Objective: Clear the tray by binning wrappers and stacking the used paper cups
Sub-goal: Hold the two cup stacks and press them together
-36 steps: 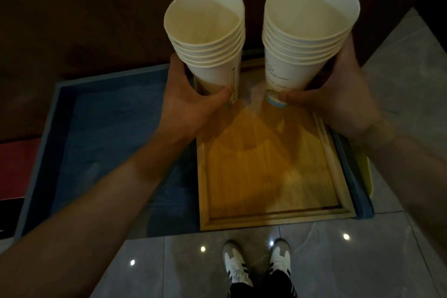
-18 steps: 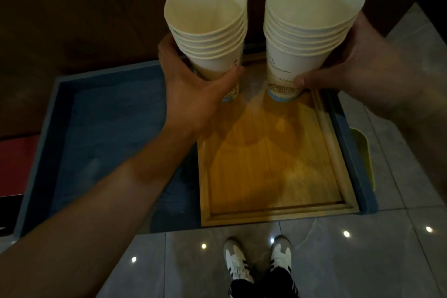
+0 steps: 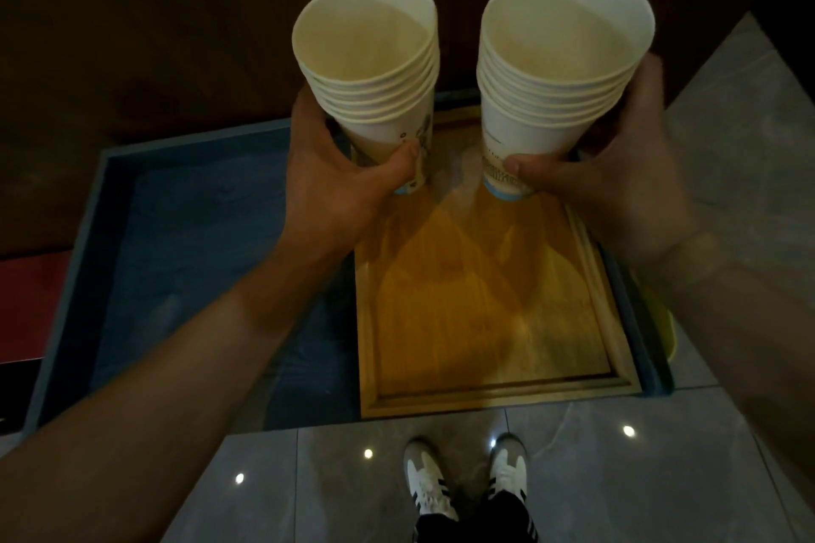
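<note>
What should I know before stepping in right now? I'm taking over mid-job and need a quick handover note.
Left hand: shut around the left cup stack, gripped near its base.
Right hand: shut around the right cup stack, also near the base.
Both stacks are upright, side by side, apart, above the far end of the wooden tray.
Done: cups nested into two stacks; no wrappers visible on the tray.
Left: probably nest one stack into the other, then set it down. No bin is clearly visible.
</note>
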Available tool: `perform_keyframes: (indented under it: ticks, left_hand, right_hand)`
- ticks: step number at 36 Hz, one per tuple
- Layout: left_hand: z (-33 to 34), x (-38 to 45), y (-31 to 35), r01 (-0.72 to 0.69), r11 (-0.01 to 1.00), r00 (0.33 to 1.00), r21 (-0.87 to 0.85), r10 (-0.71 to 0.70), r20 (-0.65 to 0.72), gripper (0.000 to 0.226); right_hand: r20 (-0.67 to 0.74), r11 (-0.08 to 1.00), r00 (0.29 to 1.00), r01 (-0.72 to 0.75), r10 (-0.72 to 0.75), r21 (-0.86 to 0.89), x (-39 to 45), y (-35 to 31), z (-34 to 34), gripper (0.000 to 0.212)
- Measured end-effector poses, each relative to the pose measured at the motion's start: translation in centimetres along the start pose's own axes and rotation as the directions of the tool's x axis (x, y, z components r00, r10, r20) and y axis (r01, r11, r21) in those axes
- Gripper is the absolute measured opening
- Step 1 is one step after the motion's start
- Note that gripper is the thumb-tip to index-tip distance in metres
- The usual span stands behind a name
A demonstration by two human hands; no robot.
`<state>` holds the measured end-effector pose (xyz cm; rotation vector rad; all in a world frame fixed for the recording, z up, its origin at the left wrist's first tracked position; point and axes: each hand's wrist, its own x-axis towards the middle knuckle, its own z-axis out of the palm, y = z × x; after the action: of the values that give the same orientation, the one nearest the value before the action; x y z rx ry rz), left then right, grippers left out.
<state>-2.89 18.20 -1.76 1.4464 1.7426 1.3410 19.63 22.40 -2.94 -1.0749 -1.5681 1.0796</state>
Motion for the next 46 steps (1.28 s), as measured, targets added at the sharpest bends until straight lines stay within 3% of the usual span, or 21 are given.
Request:
perform_keyframes:
  ticks: [9,19,24,28,34,40,46]
  left_hand:
    - [0.3,-0.3,-0.4,0.022,1.000,1.000,-0.016,-0.022,-0.006,0.084]
    - [1.4,-0.9,-0.6,0.087,0.995,0.996,0.042,-0.085,-0.038,0.114]
    - [2.1,-0.6,-0.2,0.101,0.994,0.991,-0.049,-0.105,-0.085,0.107]
    - [2.1,-0.4,-0.4,0.094,0.994,0.990,-0.051,-0.099,-0.103,0.089]
    - [1.5,0.1,-0.5,0.086,0.994,0.995,-0.064,-0.089,-0.053,0.087]
    - [1.1,0.1,-0.7,0.075,0.995,0.997,-0.072,-0.077,-0.017,0.088]
    - [0.8,0.5,-1.0,0.057,0.997,0.998,-0.056,-0.057,0.007,0.089]
  right_hand:
    - [-0.002,1.000,1.000,0.014,-0.014,-0.018,-0.2,-0.2,0.0,0.105]
    - [0.246,0.996,0.967,-0.041,0.061,-0.083,1.1,0.1,-2.4,0.125]
    - [0.282,0.993,0.955,-0.058,0.086,-0.107,1.7,-0.4,-2.4,0.120]
    - [0.289,0.995,0.954,-0.055,0.077,-0.084,1.8,-0.6,-1.9,0.113]
    - [0.226,0.996,0.971,-0.059,0.072,-0.063,0.9,-0.1,-1.4,0.106]
    - [0.079,0.984,0.996,-0.021,0.035,-0.177,0.0,0.2,0.0,0.102]
    - [-0.012,0.990,1.000,-0.021,0.019,-0.136,-0.6,0.0,1.4,0.103]
